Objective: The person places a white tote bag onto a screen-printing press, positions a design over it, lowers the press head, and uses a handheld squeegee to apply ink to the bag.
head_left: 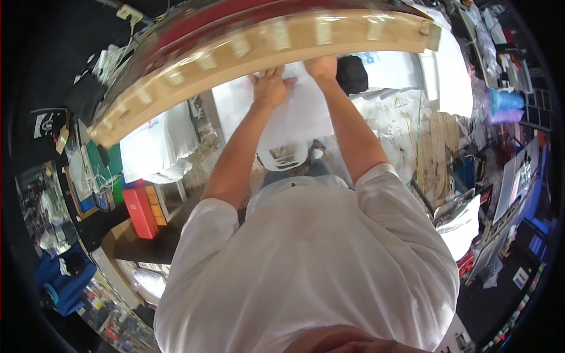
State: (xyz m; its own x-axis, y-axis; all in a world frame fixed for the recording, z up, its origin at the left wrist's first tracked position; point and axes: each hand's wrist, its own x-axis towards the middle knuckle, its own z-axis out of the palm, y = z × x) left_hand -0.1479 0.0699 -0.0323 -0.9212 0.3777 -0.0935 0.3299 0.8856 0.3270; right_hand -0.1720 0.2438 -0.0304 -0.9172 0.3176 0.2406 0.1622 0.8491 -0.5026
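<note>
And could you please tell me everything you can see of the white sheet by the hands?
The white sheet looks smooth and fairly flat; cloth or paper, I cannot tell. The tan beam hides its far end. The left hand rests on it; the right hand, partly hidden, is at its right side.

A cluttered workshop is indicated. White cloth [154, 147] is piled at the left, and a tan bar [303, 38] is patched with strips. Blue and purple bundles [505, 100] are crammed in at the right.
</note>
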